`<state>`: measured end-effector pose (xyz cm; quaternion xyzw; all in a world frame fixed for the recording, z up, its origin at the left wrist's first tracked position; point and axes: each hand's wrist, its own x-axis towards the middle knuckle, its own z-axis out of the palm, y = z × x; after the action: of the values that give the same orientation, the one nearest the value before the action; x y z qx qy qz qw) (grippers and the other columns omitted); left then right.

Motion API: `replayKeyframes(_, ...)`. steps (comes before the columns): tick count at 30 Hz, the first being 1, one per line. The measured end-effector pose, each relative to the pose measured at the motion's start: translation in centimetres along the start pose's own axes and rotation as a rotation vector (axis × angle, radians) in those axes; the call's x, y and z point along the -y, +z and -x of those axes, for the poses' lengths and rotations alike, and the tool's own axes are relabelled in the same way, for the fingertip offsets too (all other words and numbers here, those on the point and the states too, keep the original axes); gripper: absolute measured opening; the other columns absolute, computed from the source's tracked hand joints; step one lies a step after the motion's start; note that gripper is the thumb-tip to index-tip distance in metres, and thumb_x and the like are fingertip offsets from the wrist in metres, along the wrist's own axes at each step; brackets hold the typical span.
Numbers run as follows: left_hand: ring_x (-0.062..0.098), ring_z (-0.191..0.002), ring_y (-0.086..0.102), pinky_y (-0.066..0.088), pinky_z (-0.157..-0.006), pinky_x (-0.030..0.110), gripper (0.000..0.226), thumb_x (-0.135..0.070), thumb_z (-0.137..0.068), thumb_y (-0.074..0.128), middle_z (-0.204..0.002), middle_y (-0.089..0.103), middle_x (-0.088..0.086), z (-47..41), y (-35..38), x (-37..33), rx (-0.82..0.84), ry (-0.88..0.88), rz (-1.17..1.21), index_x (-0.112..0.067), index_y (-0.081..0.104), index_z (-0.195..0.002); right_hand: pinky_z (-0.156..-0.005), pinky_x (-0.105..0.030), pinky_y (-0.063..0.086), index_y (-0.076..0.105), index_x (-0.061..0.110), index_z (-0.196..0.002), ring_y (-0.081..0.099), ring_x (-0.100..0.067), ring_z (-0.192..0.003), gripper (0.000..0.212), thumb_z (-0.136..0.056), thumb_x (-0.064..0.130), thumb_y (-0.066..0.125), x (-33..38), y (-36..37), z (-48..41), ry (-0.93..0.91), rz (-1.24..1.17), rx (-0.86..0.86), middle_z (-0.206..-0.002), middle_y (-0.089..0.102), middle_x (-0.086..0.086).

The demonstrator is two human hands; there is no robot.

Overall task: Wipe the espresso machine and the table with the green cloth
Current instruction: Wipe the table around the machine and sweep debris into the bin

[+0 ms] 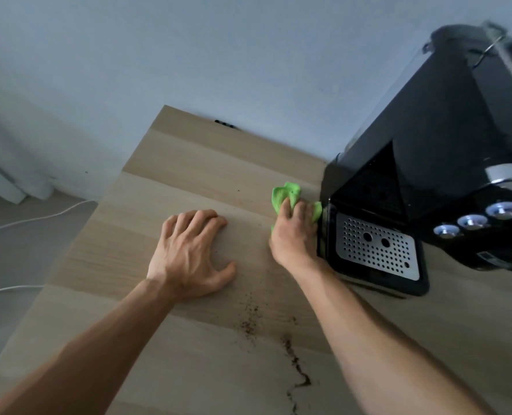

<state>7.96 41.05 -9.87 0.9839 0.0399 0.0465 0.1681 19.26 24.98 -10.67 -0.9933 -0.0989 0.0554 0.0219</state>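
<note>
Cloth (287,196) gripped by right hand (293,235), fingers curled, on table (188,163) at machine (428,145) base. Left hand (188,253) spread, tips braced on table, nothing held. Risk: grounds (290,351) smeared by forearm.

wall (188,55): pale, plain, fills the top of the view
floor (6,253): grey-beige, at left
cable (39,218): white, two runs on the floor
white object (9,184): low, against the wall, blurred
crumbs (250,322): dark scatter, with a thin wavy trail below
small black part (224,123): at the wall, unclear
</note>
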Motion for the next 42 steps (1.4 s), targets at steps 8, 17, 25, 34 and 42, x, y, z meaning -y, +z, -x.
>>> replayKeyframes(8,0.023,-0.117,0.047,0.025,-0.102,0.033,0.076,-0.064,-0.059,0.054,-0.126,0.054,-0.002,0.3,-0.8,0.3,0.031,0.005,0.091,-0.02,0.058,-0.122,-0.098,-0.03,0.035,0.046,0.005,-0.133,0.045,-0.031,-0.12,0.042,-0.091,0.006,0.046,-0.3,-6.0,4.5,-0.113,-0.254,0.057,-0.137,0.044,-0.013)
replayKeyframes(17,0.022,-0.113,0.049,0.029,-0.101,0.03,0.067,-0.053,-0.061,0.061,-0.121,0.055,0.001,1.9,-1.0,2.9,-0.06,0.023,0.098,-0.017,0.059,-0.117,-0.113,-0.045,0.018,-0.001,0.026,-0.15,0.013,-0.033,-0.14,0.073,-0.095,0.02,0.047,-1.0,-3.4,-11.9,-0.164,-0.137,0.107,-0.157,0.01,-0.006)
replayKeyframes(25,0.023,-0.113,0.05,0.031,-0.101,0.032,0.068,-0.055,-0.06,0.06,-0.121,0.055,0.001,2.0,-1.4,2.5,-0.018,-0.006,0.098,-0.018,0.059,-0.117,-0.114,-0.05,0.021,0.034,0.01,-0.142,0.025,-0.034,-0.139,0.055,-0.09,-0.007,0.04,-1.1,-0.2,-2.9,-0.535,-0.276,-0.03,-0.149,0.034,-0.01)
replayKeyframes(34,0.022,-0.112,0.05,0.031,-0.099,0.032,0.069,-0.056,-0.059,0.059,-0.121,0.055,0.0,1.6,-1.1,2.6,-0.041,0.007,0.082,-0.018,0.059,-0.117,-0.112,-0.045,0.023,0.029,0.011,-0.145,0.023,-0.029,-0.139,0.062,-0.087,0.005,0.052,2.0,-1.0,-13.1,-0.382,-0.215,-0.024,-0.151,0.029,-0.009)
replayKeyframes(42,0.023,-0.114,0.05,0.031,-0.099,0.032,0.071,-0.055,-0.059,0.057,-0.123,0.055,0.002,1.9,-1.4,2.2,0.003,-0.022,0.065,-0.017,0.059,-0.119,-0.114,-0.053,0.011,0.042,0.024,-0.139,0.024,-0.024,-0.14,0.068,-0.082,-0.014,0.042,0.6,-0.5,-3.2,-0.73,-0.28,0.087,-0.15,0.033,-0.003)
